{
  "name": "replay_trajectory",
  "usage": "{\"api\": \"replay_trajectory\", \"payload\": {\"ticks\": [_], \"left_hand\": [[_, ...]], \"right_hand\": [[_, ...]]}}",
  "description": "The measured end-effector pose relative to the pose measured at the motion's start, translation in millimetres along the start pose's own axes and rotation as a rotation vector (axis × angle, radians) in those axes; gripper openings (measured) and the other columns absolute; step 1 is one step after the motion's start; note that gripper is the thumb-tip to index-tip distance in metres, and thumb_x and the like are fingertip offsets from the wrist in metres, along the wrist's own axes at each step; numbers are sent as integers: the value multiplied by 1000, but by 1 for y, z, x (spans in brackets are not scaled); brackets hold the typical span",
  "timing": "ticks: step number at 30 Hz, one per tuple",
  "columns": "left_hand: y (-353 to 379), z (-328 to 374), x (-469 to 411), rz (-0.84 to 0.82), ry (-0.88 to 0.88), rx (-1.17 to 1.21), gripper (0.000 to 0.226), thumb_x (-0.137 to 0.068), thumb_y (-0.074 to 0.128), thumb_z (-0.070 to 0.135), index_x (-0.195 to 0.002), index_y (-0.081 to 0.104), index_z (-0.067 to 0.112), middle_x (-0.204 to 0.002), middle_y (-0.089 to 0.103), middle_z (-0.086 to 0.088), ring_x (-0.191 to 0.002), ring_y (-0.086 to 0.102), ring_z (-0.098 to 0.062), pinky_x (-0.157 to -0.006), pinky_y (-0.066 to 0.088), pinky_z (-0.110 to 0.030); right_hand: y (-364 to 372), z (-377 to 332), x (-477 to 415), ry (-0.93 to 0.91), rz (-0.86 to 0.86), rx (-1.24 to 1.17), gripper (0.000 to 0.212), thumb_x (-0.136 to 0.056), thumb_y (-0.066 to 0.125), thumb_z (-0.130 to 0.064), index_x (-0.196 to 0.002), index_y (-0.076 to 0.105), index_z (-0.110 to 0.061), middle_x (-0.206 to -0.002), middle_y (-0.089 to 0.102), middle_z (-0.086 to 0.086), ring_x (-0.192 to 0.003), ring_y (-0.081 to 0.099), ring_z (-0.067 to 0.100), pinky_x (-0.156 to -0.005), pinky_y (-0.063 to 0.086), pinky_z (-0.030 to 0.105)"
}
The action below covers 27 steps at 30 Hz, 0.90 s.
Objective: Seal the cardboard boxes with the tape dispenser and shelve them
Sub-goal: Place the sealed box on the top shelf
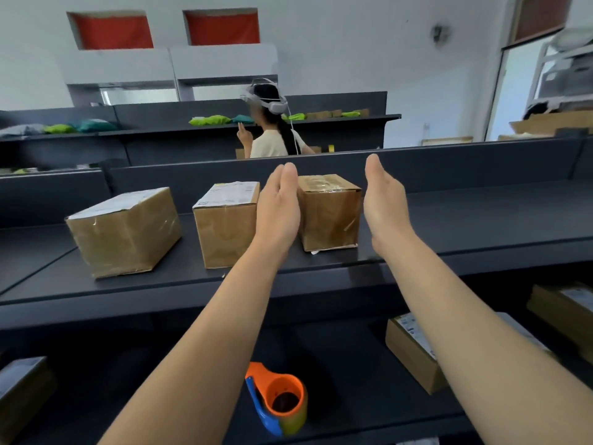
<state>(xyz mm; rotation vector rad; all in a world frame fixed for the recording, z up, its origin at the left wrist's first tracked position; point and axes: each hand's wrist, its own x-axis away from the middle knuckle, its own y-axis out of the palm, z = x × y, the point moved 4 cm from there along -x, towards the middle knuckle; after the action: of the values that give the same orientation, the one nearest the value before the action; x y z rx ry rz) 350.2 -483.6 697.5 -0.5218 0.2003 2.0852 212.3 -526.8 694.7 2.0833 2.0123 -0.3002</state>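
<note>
Three brown cardboard boxes stand in a row on the dark, matte upper shelf. The left box is the longest and sits askew with one corner toward the viewer, a white label across its top. The middle box is taller than it is wide, faces squarely forward and also carries a white label on top. The right box is close to a cube, with glossy clear tape wrinkled over its top and a scrap of white at its bottom edge. Two bare hands reach out, one to either side of this right box. The left hand and the right hand are both flat, with straight fingers together pointing away and palms turned toward each other, holding nothing. Whether either palm touches the cardboard cannot be told. One tape dispenser lies on the lower shelf between the forearms. It is smooth orange plastic with a blue edge and a yellowish roll, its round hub opening upward. Its long axis runs front to back, and its orange tip points away and slightly left. Three more cardboard boxes show partly at this lower level: a labelled carton, a far-right carton and a left-edge carton. One person wearing a headset stands beyond the shelving.
</note>
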Motion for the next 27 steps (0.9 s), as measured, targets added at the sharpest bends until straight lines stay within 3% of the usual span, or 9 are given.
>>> {"api": "replay_trajectory", "payload": {"ticks": [1, 2, 3, 4, 6, 9, 14, 20, 27], "left_hand": [[-1, 6, 4, 1, 86, -1, 47, -103, 30, 39, -144, 39, 18, -146, 42, 7, -129, 37, -4, -109, 25, -19], [-2, 12, 8, -9, 146, 4, 49, -102, 31, 39, -147, 35, 19, -149, 38, 8, -132, 34, -1, -106, 23, -12], [-2, 16, 13, -24, 186, 15, 50, -102, 32, 39, -148, 32, 20, -151, 35, 10, -131, 30, 5, -99, 21, -2], [-1, 20, 18, -45, 223, 31, 50, -102, 33, 39, -149, 30, 21, -152, 33, 11, -127, 27, 10, -91, 19, 7], [-2, 26, 29, -98, 294, 92, 48, -102, 33, 37, -148, 31, 20, -151, 34, 11, -123, 27, 14, -86, 20, 12], [-4, 31, 45, -223, 354, 206, 44, -103, 33, 34, -145, 37, 20, -149, 39, 10, -128, 33, 9, -104, 24, -1], [-17, 31, 73, -498, 382, 428, 51, -99, 32, 40, -145, 37, 18, -148, 40, 10, -134, 34, 5, -106, 28, -6], [-28, 22, 115, -743, 369, 578, 50, -97, 30, 38, -142, 41, 17, -144, 46, 7, -131, 40, 5, -109, 32, -15], [-3, 42, 205, -1057, 259, 766, 51, -95, 31, 39, -140, 43, 16, -140, 50, 6, -128, 43, 5, -104, 34, -9]], "right_hand": [[-3, -4, 4, -50, 13, 9, 50, -102, 30, -43, -131, 51, -8, -125, 57, 1, -81, 42, 2, -86, 36, 24], [-6, -8, 10, -97, 32, 23, 51, -103, 31, -42, -130, 50, -4, -131, 55, 1, -101, 55, 1, -86, 39, 21], [-8, -12, 17, -143, 51, 30, 50, -103, 32, -41, -129, 51, -2, -130, 55, -3, -115, 33, -5, -83, 42, 17], [-9, -15, 24, -189, 66, 30, 49, -102, 33, -40, -129, 52, -3, -123, 57, -12, -100, 51, -13, -77, 42, 11], [-10, -18, 36, -252, 86, 32, 46, -101, 36, -41, -133, 53, -12, -110, 53, -30, -100, 52, -16, -72, 37, 1], [-13, -24, 59, -303, 109, 11, 42, -99, 41, -41, -135, 50, -20, -113, 49, -30, -102, 46, -19, -81, 34, -4], [-18, -31, 115, -339, 241, -8, 65, -88, 49, -49, -142, 43, -14, -141, 49, -10, -111, 48, -14, -87, 37, -2], [-29, -29, 188, -335, 480, 59, 88, -67, 48, -65, -142, 44, -17, -142, 49, -9, -126, 44, -5, -101, 34, 13], [-74, -35, 287, -308, 756, 211, 87, -68, 49, -64, -140, 44, -16, -133, 52, -12, -117, 50, -7, -87, 41, 4]]}}
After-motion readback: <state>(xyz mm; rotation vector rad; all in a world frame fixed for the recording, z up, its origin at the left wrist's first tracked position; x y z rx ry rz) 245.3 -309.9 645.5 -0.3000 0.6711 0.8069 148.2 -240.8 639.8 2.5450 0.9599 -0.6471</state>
